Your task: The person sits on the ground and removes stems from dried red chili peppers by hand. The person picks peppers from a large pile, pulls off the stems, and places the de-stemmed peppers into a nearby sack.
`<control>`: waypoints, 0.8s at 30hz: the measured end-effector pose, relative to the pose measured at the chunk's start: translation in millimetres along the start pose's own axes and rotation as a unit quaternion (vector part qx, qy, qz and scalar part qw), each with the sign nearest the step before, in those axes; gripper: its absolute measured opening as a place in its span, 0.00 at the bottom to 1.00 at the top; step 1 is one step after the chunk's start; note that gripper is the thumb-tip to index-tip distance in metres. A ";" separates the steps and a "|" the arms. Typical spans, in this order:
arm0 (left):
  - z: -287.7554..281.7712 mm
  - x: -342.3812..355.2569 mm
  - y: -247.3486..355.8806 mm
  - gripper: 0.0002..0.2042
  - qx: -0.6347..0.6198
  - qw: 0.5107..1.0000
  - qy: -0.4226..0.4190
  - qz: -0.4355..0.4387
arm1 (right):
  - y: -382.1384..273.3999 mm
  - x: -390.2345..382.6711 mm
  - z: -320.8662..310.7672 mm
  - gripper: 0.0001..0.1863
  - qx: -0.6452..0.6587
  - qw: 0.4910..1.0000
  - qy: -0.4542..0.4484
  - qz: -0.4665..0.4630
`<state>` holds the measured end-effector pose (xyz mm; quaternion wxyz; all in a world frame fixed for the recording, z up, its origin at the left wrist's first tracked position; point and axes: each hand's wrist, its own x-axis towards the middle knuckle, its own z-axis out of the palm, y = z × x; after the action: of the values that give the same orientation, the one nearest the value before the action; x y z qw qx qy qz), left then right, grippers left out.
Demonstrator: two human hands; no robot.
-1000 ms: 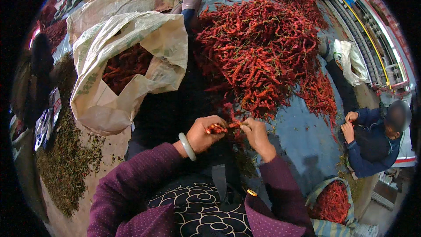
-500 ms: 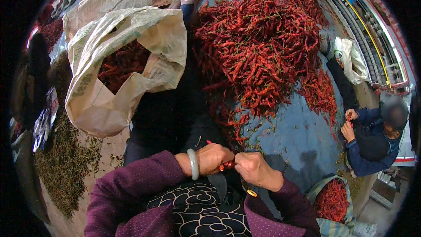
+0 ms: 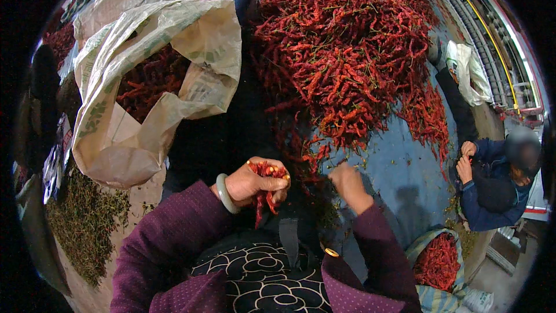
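Note:
My left hand (image 3: pixel 246 185), a pale bangle round its wrist, is closed on a small bunch of dried red chilies (image 3: pixel 268 170). Some chilies dangle below the fingers, while pale stem ends poke out on top. Apart from it, over the edge of the blue cloth (image 3: pixel 382 177), my right hand (image 3: pixel 351 187) has its fingers curled together; whatever they may hold is hidden. Ahead and to the right lies a big heap of red chilies (image 3: pixel 347 58). A white woven sack (image 3: pixel 116 156) stands gaping at the left, with more chilies inside.
Greenish-brown stems (image 3: pixel 87 220) lie heaped at far left. On the right, a person (image 3: pixel 492 200) in dark blue holds their hands together. A striped sack (image 3: pixel 425 298) of chilies stands at lower right, and a white bag (image 3: pixel 475 78) lies farther up.
My hands, together over the lap before, have separated. The left moved left and turned, showing the chilies in its grip; the right shifted up and to the right.

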<state>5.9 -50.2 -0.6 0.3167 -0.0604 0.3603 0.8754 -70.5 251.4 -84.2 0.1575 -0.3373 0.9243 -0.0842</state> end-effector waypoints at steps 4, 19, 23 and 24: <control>2.9 3.5 1.4 0.04 0.043 0.998 0.034 0.021 | 19.2 43.3 27.9 0.09 0.161 0.966 0.142 0.143; 42.8 24.6 -42.6 0.23 0.709 0.579 -0.048 0.400 | -90.5 -40.4 -49.9 0.05 0.310 0.944 0.111 -0.028; 44.8 15.7 -50.9 0.15 0.755 0.560 -0.061 0.337 | -110.3 -53.1 -69.1 0.04 0.230 0.967 0.094 -0.045; 43.4 15.1 -52.1 0.13 0.763 0.559 -0.074 0.316 | -113.2 -53.7 -70.9 0.04 0.220 0.970 0.095 -0.050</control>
<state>30.4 14.6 -4.7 -0.0272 0.3867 0.8648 0.3193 11.2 204.0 24.3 0.1346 -0.3309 0.8756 -0.3250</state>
